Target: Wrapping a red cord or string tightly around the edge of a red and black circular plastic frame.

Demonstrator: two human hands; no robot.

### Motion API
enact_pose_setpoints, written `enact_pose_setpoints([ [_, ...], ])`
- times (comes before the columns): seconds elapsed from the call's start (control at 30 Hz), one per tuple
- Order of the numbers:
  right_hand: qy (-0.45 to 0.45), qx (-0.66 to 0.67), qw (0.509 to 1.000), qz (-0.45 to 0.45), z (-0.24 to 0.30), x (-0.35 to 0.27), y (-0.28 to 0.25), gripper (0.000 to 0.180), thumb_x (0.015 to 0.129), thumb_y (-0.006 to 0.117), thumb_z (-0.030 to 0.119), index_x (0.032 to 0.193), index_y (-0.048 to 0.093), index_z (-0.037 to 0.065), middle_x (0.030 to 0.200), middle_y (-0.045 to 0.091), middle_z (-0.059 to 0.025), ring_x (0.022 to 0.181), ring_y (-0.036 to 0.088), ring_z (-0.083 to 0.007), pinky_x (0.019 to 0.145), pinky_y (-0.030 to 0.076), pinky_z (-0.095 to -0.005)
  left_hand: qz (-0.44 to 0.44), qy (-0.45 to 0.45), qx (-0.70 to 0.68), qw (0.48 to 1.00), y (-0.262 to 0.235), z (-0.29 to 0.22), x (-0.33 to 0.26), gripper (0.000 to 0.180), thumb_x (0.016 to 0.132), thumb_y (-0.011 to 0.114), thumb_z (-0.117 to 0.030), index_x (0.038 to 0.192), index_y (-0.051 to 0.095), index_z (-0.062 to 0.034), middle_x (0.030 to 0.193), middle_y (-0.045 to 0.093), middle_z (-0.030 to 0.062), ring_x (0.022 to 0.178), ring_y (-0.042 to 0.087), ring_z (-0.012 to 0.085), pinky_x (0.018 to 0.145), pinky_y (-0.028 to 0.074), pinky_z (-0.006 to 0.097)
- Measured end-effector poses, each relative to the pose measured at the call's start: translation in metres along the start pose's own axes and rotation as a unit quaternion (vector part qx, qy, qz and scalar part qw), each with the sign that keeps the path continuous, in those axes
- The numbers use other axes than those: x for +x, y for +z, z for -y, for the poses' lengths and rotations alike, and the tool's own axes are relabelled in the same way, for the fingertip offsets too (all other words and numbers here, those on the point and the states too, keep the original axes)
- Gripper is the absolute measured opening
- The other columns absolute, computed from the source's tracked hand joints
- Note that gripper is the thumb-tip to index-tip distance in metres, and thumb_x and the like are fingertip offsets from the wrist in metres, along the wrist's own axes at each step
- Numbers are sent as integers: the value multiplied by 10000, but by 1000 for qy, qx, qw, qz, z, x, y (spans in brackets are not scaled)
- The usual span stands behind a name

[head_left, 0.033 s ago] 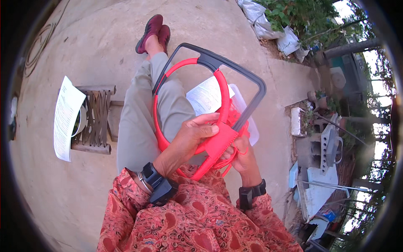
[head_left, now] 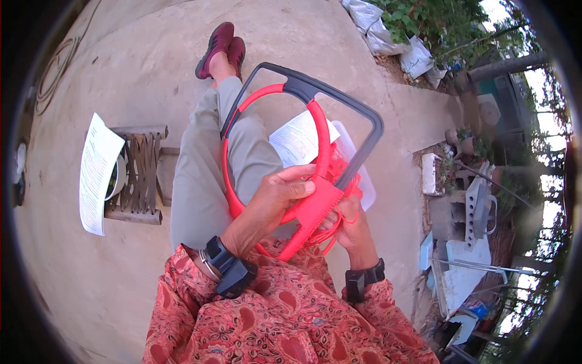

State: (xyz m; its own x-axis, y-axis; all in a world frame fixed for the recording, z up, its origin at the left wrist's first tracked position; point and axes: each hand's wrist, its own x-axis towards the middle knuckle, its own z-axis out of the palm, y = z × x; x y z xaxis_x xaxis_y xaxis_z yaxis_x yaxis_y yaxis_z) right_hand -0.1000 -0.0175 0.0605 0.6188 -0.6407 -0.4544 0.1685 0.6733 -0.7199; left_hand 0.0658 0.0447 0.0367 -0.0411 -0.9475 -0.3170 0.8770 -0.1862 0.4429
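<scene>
A red ring (head_left: 323, 136) with black sections, looking like a steering wheel cover, lies over my lap. A black rounded frame (head_left: 364, 148) loops out from its far side. My left hand (head_left: 277, 197) is closed on the ring's near right part, its thumb over a wide red panel (head_left: 319, 203) with a stitched-looking edge. Under that panel, my right hand (head_left: 353, 225) is closed with fingers curled around thin red cord (head_left: 329, 221). The panel partly hides those fingers. More red strands bunch beyond the right hand, by a translucent plastic tray (head_left: 344, 141).
A printed sheet (head_left: 298, 138) lies by my knee, next to the tray. To the left, another sheet (head_left: 99, 176) rests against a low strap-woven stool (head_left: 138, 173) holding a round roll. Concrete blocks (head_left: 448, 218) and scrap line the right side; white sacks (head_left: 415, 59) lie at far right.
</scene>
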Motion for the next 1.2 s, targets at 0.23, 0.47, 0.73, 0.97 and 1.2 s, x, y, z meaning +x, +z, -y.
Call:
enact_pose_setpoints([
  [0.23,-116,-121,985,28,2,12,26,85,876,621,106,855,627,24,654,557,25,552,492,-52,515,407,-230,-39,32,112,992,14,-28,-27,387,921,560,-138,1265,506,31,1041,659,79,794,641,124,661,529,267],
  [0.47,-92,-71,987,115,13,21,54,137,892,629,141,948,645,17,640,542,38,551,498,-37,508,401,-206,-75,117,24,990,-5,-36,-40,312,897,577,-217,1086,502,20,780,600,126,559,566,232,480,463,331],
  [0.73,-83,2,980,181,17,28,57,172,880,648,160,977,641,17,640,534,33,527,476,-38,492,403,-213,54,122,-15,991,-14,-37,-48,323,854,606,-276,987,477,-12,641,535,187,515,526,316,466,444,379],
  [0.97,-105,105,970,193,-3,35,41,154,861,673,153,908,619,16,710,559,18,589,500,-40,526,422,-216,69,127,-68,987,-25,-35,-51,278,820,590,-259,913,455,-34,640,529,163,495,515,300,451,425,374],
  [1.2,-100,-112,960,236,-5,22,58,123,889,643,129,941,619,20,782,638,-7,692,587,-51,591,487,-228,24,137,-77,987,-22,-34,-57,217,851,554,-217,914,455,-34,649,538,135,503,536,292,438,449,366],
])
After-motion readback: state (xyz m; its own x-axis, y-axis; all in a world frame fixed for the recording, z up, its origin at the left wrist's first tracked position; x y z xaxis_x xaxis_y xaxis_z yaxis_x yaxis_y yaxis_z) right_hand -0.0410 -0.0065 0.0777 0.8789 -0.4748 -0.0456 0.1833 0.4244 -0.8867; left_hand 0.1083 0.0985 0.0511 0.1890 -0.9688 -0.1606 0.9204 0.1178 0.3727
